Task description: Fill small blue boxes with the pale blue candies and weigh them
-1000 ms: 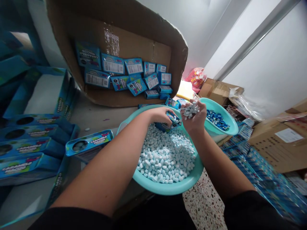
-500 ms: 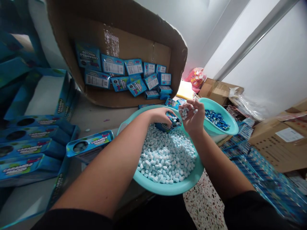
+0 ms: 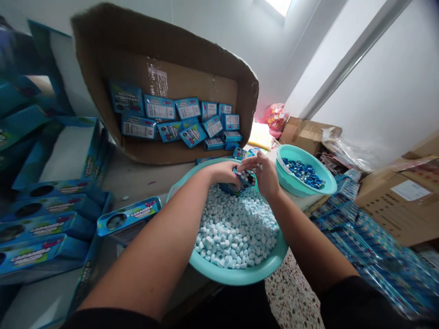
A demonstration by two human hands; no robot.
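Head view: your left hand [image 3: 224, 172] is clamped on a small blue box [image 3: 240, 181] over the far edge of the big basin [image 3: 240, 274] of pale candies [image 3: 236, 228]; your right hand [image 3: 262, 176] is closed at the box mouth, touching it. Risk: candies could spill past the narrow opening if the box tilts. Half a second ago your right hand was raised with candies showing; now it is lowered onto the box.

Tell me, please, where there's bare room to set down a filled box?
Bare tabletop lies between the carton, the candy basin and the blue trays. The right side is crowded: small basin, stacked packs.
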